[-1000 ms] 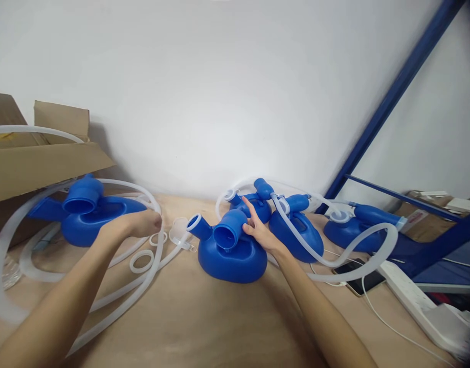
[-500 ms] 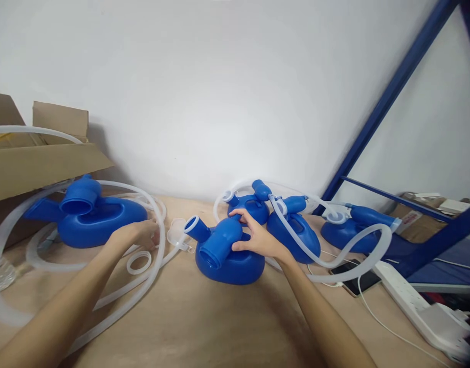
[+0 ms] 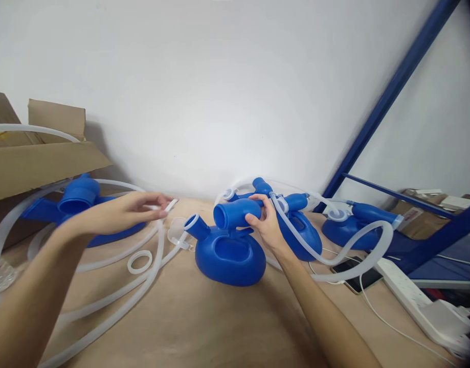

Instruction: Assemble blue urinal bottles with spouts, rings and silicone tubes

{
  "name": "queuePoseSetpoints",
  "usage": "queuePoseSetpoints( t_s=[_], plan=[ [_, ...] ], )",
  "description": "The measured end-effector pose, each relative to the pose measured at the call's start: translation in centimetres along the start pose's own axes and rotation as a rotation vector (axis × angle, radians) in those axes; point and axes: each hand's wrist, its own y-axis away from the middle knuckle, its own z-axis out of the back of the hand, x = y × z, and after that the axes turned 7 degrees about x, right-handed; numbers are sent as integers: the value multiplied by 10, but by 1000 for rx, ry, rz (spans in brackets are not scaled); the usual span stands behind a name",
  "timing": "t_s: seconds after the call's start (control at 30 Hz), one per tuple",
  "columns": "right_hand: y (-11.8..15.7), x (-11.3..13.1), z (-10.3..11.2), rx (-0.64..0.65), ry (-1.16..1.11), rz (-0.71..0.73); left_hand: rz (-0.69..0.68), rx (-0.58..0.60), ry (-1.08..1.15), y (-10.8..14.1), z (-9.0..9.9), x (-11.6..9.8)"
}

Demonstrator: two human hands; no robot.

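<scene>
Right hand (image 3: 267, 225) has its grip pinching a bent blue plastic spout (image 3: 238, 213) by its round end, thumb in front and fingers behind. The spout's wide round mouth points left and a bit toward us. It is over a fat blue plastic bottle (image 3: 230, 263) with a hole for a handle; I cannot tell if the two touch. The bottle sits upright on the light brown wooden bench (image 3: 204, 327), its white-rimmed neck slanting up to the left. Left hand (image 3: 140, 205) has its grip pinching a thin white piece (image 3: 172, 205), seen from the edge, in the air.

Below that hand, a flat white ring (image 3: 140, 271) lies on the bench. A see-through flat cap (image 3: 176, 230) lies just beside the bottle. A milky white bendy hose (image 3: 160, 237) loops over the bench on the left. The left hand and arm hide part of another blue bottle with a spout (image 3: 79, 194). A brown cardboard box (image 3: 46, 163) is behind it.

On the right, more blue bottles (image 3: 301, 237) crowd close, with hoses looped over them. The spout and right hand block one at the back. Farther right are a black phone (image 3: 357, 275), a white power strip (image 3: 407, 301) and a blue metal frame (image 3: 388, 105).
</scene>
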Motion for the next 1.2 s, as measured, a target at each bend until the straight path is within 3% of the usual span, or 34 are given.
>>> queuePoseSetpoints(
  t_s=[0.07,0.13,0.3,0.57,0.87,1.03,1.1,1.2],
  plan=[
    [2,9,-6,-111,39,-10,-180,-66,240,-6,-19,-30],
    [5,17,-13,-167,68,-4,-276,-154,321,-15,-41,-52],
    [13,33,-27,-197,112,18,-317,-283,424,-28,-75,-63],
    [16,39,-22,-194,203,46,-387,-477,318,-23,-81,-61],
    [12,38,-12,-116,214,24,-412,-414,473,-26,-96,-66],
    [9,35,-12,22,-45,-112,-594,-508,275,-21,-99,-72],
    [9,36,-11,91,-127,-204,-676,-495,192,-20,-96,-73],
    [8,34,-13,134,-194,-345,-688,-423,91,-19,-87,-70]
  ],
)
